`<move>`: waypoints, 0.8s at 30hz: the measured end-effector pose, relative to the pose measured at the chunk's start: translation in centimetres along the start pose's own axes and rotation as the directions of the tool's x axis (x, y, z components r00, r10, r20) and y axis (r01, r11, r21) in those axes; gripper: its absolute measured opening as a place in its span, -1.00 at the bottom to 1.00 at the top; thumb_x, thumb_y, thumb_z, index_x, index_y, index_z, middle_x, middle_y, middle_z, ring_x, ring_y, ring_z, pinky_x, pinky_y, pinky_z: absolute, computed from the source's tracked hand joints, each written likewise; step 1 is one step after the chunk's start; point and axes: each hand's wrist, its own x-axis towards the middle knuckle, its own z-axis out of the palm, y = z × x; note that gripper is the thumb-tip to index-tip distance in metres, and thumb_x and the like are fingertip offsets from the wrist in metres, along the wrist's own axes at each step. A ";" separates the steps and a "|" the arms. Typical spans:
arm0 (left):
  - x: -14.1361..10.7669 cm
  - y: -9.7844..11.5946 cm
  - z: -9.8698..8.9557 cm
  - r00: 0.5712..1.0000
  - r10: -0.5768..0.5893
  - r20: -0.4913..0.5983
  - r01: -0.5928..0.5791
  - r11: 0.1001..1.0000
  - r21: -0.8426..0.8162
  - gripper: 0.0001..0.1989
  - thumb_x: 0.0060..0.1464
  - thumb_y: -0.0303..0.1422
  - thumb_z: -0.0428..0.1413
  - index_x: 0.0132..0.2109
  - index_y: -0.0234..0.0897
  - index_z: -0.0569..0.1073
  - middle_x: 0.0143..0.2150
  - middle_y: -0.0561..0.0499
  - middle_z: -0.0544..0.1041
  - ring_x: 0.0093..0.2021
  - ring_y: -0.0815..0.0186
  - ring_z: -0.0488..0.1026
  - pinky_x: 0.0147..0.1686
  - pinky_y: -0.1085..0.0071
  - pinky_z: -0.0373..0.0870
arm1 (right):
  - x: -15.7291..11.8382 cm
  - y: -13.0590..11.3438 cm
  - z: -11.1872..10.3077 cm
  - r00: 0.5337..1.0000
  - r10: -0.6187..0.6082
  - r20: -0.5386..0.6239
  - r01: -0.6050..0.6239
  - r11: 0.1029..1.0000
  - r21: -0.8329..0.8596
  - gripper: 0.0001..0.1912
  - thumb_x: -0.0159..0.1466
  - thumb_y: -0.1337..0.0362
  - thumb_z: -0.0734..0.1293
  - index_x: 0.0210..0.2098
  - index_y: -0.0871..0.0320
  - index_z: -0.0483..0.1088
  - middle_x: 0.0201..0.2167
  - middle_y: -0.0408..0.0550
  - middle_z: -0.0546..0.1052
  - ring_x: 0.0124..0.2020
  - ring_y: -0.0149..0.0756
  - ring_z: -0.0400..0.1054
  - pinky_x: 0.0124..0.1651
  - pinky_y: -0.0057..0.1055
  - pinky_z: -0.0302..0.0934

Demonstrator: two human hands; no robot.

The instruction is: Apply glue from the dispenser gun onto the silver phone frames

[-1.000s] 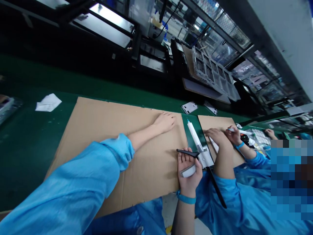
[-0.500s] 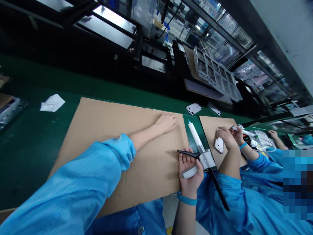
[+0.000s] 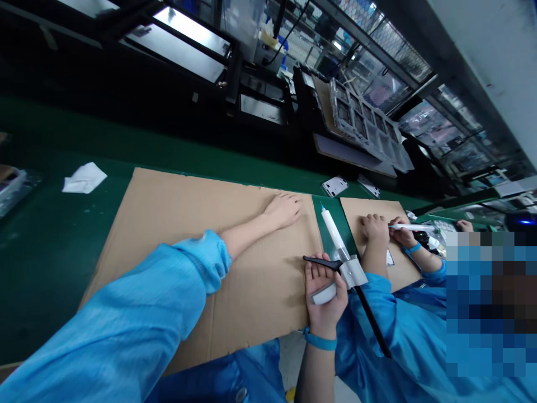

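The person's right hand point(image 3: 325, 296) closes its fingers around the dispenser gun point(image 3: 342, 258) at the near right edge of the cardboard sheet point(image 3: 176, 224), while the left hand point(image 3: 284, 209) lies open and flat farther along it.

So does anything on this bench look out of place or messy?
Only a crumpled white wipe, lying alone on the green belt, off the cardboard sheet. The right hand holds the glue gun; no spill shows.

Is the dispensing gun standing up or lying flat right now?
Lying flat. The dispensing gun lies along the green table, nozzle pointing away, right hand wrapped around its grip.
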 end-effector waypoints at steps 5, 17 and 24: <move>0.0 0.0 0.0 1.000 0.011 0.002 -0.011 1.000 -0.002 -0.67 0.51 -0.41 0.06 0.18 -0.37 0.67 0.17 -0.29 0.71 0.21 -0.01 0.63 0.30 0.08 0.44 | 8.2 -1.1 -10.7 0.977 0.191 -0.100 -0.180 0.978 0.106 -0.44 0.04 -0.05 0.53 0.06 -0.24 0.60 0.13 -0.23 0.67 0.50 0.19 0.38 0.35 0.41 0.54; 0.0 0.0 -0.1 1.000 0.007 0.002 -0.006 1.000 -0.010 -0.67 0.51 -0.41 0.06 0.19 -0.36 0.68 0.17 -0.28 0.71 0.22 -0.01 0.64 0.32 0.07 0.45 | 17.0 -0.2 -23.3 0.912 0.196 -0.360 -0.203 0.979 0.019 -0.44 0.08 0.28 0.62 -0.44 0.05 0.09 -0.21 -0.02 0.58 0.58 -0.13 0.27 0.77 0.10 0.13; 0.0 0.0 -0.1 1.000 0.003 0.001 -0.003 1.000 -0.012 -0.67 0.51 -0.40 0.05 0.18 -0.35 0.68 0.16 -0.27 0.71 0.21 -0.01 0.64 0.30 0.07 0.46 | 16.3 -1.5 -22.5 0.956 0.175 -0.235 -0.168 0.984 0.050 -0.61 0.05 0.04 0.61 -0.24 -0.02 0.45 0.06 -0.10 0.66 0.53 0.02 0.36 0.61 0.20 0.38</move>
